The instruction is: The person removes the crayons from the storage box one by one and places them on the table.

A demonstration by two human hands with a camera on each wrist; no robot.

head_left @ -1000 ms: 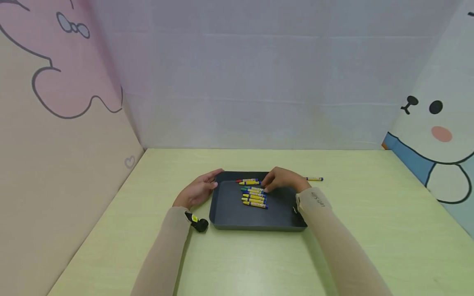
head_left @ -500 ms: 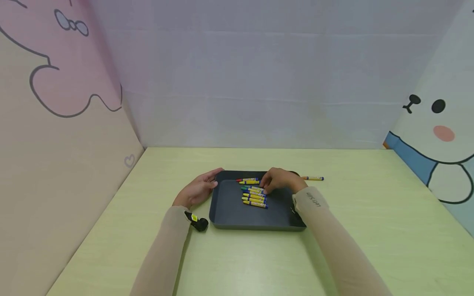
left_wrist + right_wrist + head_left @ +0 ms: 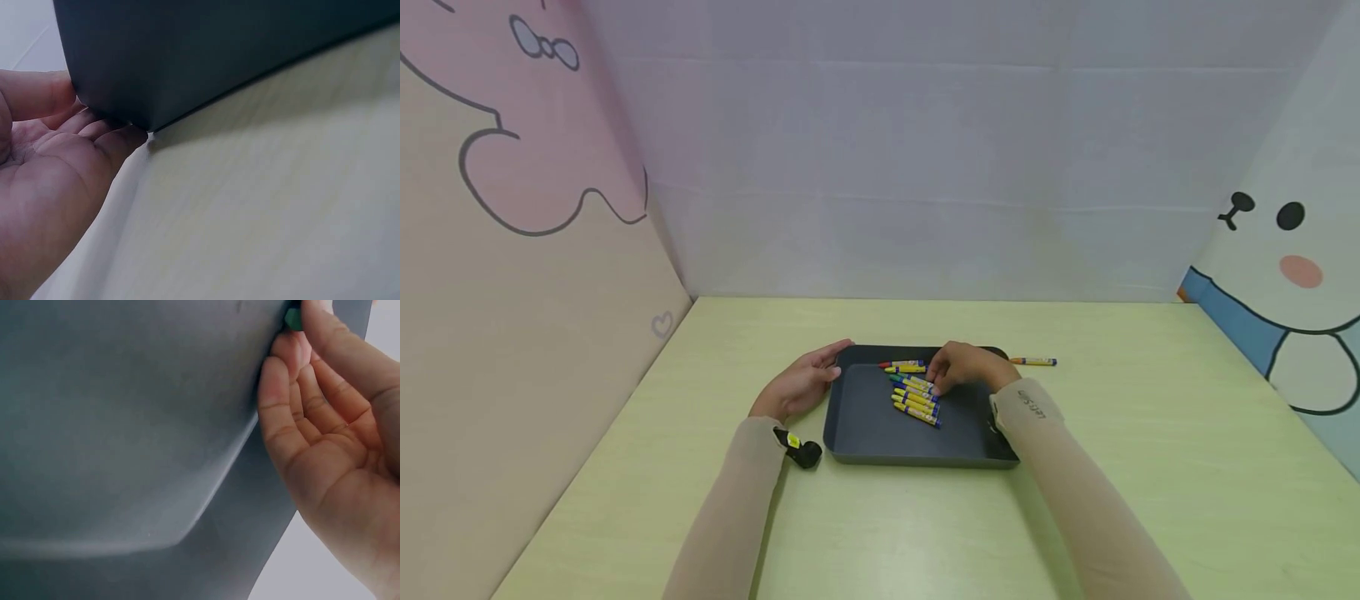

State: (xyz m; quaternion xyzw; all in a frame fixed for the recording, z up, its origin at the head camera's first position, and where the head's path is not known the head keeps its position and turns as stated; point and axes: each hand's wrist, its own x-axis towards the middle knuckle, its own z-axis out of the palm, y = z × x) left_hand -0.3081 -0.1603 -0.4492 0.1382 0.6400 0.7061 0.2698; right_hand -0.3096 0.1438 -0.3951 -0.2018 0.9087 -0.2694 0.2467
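A dark grey tray (image 3: pixel 865 433) lies on the table in the head view. At its left edge my left hand (image 3: pixel 797 387) grips the tray, thumb against the side wall and fingers under the edge in the left wrist view. My right hand (image 3: pixel 966 367) reaches over the tray and pinches a green crayon (image 3: pixel 292 319) between thumb and fingers. Several yellow-wrapped crayons (image 3: pixel 917 414) lie slanted in a close row in front of that hand. Behind them are a red-tipped crayon (image 3: pixel 898 364) and a yellow crayon (image 3: pixel 904 369). The fingers hide some right ends.
An orange-tipped crayon (image 3: pixel 1036 362) lies on the table (image 3: pixel 1150 433) beyond the tray's right side. A pale wall (image 3: pixel 880 183) stands behind the table, with cartoon-printed panels on both sides.
The crayons in the row have turned, their right ends now lower toward me, the front one most. My right hand has shifted slightly left; the left hand stays on the tray.
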